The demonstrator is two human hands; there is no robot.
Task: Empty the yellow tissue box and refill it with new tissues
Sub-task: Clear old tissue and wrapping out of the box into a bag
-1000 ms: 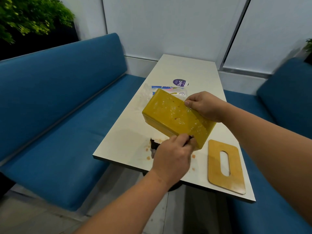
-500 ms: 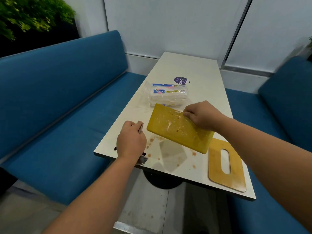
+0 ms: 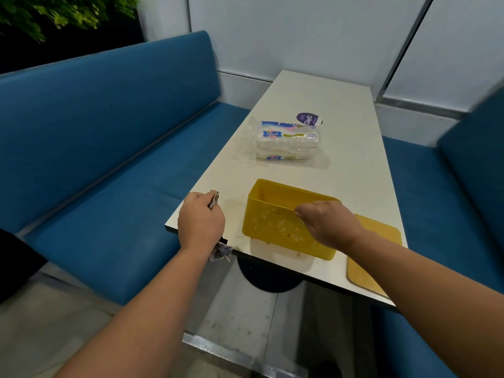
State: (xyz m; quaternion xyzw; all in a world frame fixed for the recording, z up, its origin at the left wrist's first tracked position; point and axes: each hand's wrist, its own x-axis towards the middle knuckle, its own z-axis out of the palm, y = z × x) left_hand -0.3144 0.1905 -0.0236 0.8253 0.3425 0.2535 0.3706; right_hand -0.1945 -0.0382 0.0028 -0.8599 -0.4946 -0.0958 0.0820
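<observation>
With the yellow tissue box (image 3: 283,230) gripped upright by the right hand (image 3: 328,226) and what seem to be used tissues (image 3: 221,251) clutched in the left hand (image 3: 200,221), the emptying looks done, so the pack of new tissues (image 3: 286,141) is to be opened next.

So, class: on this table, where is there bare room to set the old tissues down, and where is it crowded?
Free: the far end of the table beyond the purple sticker; the strip right of the tissue pack; the gap between pack and yellow box. Crowded: the near edge, where the left hand, box, right hand and wooden lid sit close together.
</observation>
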